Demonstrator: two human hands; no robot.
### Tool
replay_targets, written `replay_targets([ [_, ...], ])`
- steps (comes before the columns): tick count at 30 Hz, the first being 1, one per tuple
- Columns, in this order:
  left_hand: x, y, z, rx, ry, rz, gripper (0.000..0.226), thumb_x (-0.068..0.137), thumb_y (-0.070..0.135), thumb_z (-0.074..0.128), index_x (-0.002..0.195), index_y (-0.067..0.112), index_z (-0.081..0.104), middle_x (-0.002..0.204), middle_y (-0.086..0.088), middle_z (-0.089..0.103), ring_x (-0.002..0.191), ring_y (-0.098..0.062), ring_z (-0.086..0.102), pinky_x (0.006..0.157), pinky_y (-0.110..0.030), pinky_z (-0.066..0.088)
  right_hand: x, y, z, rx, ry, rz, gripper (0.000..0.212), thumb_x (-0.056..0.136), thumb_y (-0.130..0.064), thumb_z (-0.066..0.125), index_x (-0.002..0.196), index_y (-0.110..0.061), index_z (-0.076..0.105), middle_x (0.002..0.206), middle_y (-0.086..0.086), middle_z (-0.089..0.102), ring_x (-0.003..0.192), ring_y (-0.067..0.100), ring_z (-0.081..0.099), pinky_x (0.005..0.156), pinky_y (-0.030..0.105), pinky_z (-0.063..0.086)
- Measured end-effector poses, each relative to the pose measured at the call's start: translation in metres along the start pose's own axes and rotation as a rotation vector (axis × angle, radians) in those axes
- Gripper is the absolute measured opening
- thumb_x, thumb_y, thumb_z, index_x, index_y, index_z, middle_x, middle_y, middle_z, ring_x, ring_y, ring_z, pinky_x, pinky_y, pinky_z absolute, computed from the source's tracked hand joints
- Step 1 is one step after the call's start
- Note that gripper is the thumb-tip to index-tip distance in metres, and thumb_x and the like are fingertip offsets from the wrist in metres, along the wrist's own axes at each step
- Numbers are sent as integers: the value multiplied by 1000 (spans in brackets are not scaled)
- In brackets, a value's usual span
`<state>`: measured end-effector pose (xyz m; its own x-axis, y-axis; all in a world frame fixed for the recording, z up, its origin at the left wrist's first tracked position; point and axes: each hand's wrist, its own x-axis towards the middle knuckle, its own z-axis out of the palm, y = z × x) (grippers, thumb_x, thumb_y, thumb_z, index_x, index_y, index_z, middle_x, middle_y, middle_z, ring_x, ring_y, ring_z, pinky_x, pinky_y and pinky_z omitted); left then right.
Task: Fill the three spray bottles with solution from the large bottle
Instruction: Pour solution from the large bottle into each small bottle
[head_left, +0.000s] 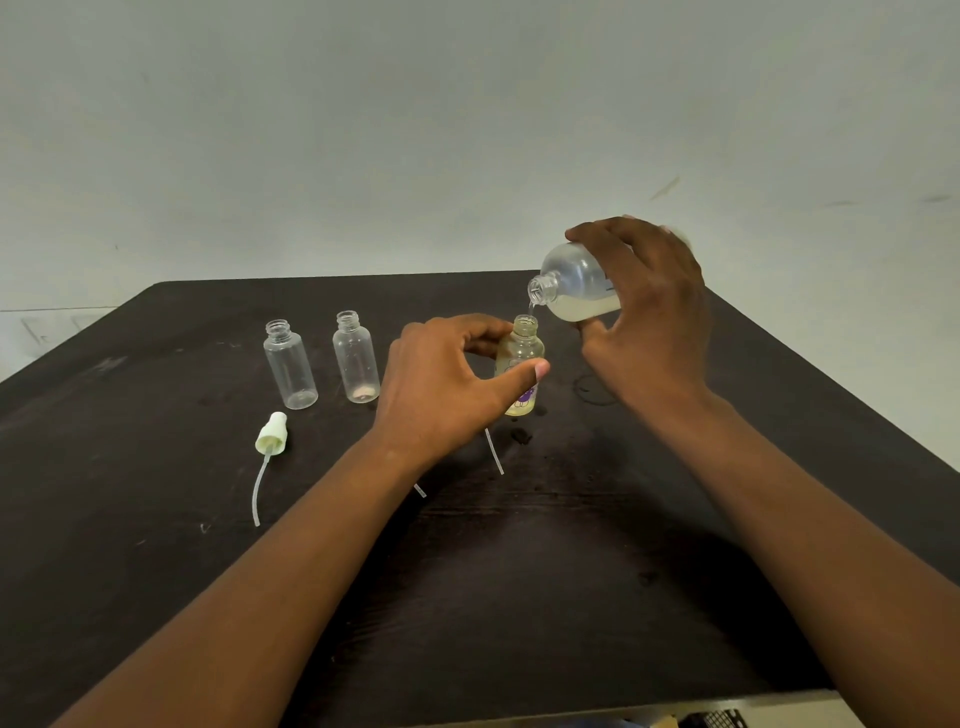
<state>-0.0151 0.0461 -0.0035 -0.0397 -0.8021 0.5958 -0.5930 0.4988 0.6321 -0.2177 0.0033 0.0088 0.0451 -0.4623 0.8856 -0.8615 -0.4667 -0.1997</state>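
Right hand (644, 317) was curled round large bottle (576, 283), held above table (156, 519), far right. Left hand (447, 384) gripped third spray bottle (519, 364), upright, mostly filled with yellowish solution. Large bottle was tilted, long axis near-horizontal, mouth pointed left-down over its neck. Two spray bottles (290, 364) (356, 356) were seen upright, empty, left.

clear glossy plastic bottles (290, 366); dark matt wood-grain table (156, 519).

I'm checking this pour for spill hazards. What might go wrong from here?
The small bottle has a narrow neck, so the thin stream from the large bottle in the right hand may miss. It already looks nearly full and may overflow onto the left hand and table.
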Motion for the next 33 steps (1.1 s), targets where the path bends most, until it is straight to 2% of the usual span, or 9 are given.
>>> replay_targets([
  [4,0,0,0,3,6,7,49,76,58,82,114,28,80,94,18,77,86,9,71,77,-26,61,0,0,0,0,-13,-2,74,66,-1,81,134,-27,65,135,0,64,126,29,59,106,47,50],
  [9,0,0,0,3,4,9,45,78,54,85,113,27,80,92,20,75,80,11,69,75,-23,59,0,0,0,2,-6,-2,75,65,0,81,134,-26,66,134,1,65,126,29,59,107,49,50],
  [13,1,-1,0,6,10,14,48,77,56,83,114,26,80,97,16,78,90,8,72,80,-29,63,1,-1,0,-4,-10,-6,74,66,0,81,134,-25,66,134,1,65,125,30,59,106,49,51],
  [16,1,0,0,4,8,12,45,79,53,85,113,26,80,96,17,78,89,7,72,79,-30,63,0,-1,-2,-5,-20,-3,75,65,0,81,135,-25,65,135,2,64,127,30,58,106,49,51],
  [22,0,1,1,2,1,1,45,78,52,87,114,26,80,91,20,74,68,16,63,70,-19,53,0,-2,-2,-9,-25,4,76,65,0,80,135,-25,65,136,2,64,128,30,58,105,48,51],
  [24,0,0,2,2,2,1,44,78,52,87,114,27,80,91,20,74,69,16,64,71,-19,54,0,-2,-2,0,-19,5,77,64,2,77,135,-25,66,135,1,64,128,30,58,106,48,50],
  [28,0,0,1,-1,-3,1,44,78,52,87,113,26,80,92,20,75,82,9,71,76,-27,61,0,-4,-2,-5,-17,3,77,64,2,76,135,-26,66,135,0,64,127,29,58,106,45,49],
  [33,0,0,2,-9,-4,0,43,79,50,87,114,26,80,95,16,77,63,16,61,70,-19,51,0,-5,-4,4,-12,6,76,64,3,75,135,-24,66,135,2,64,127,31,58,110,47,47],
])
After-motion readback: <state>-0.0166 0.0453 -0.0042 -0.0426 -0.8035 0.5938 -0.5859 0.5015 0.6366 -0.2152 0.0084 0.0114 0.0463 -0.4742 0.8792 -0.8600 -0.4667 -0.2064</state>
